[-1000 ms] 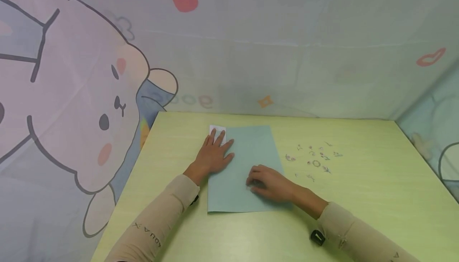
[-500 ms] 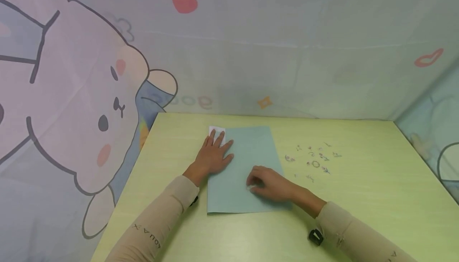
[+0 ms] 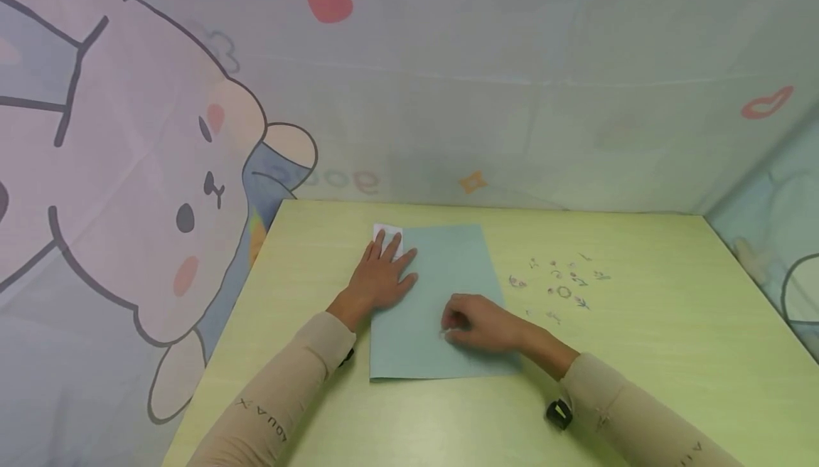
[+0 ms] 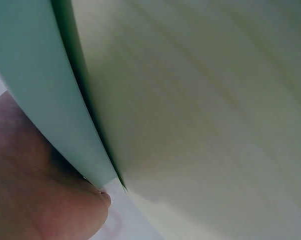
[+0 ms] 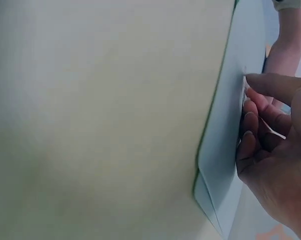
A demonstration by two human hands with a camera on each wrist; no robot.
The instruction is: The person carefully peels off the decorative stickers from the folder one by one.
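A blue-green paper sheet lies flat on the pale green table. My left hand presses flat on the sheet's far left corner, with its fingers straight over a small white slip. My right hand rests on the near middle of the sheet with its fingers curled. It pinches a small pale sliver between thumb and fingertips. In the left wrist view the sheet's edge stands beside the left hand. The right wrist view shows the right hand against the sheet.
Several small stickers or cut-outs are scattered on the table to the right of the sheet. A cartoon-printed cloth backdrop closes the table's far and left sides. A small black clip sits at my right wrist.
The right hand has shifted a little toward the far edge and curled tighter over the sliver. The left hand and the sheet have not moved.
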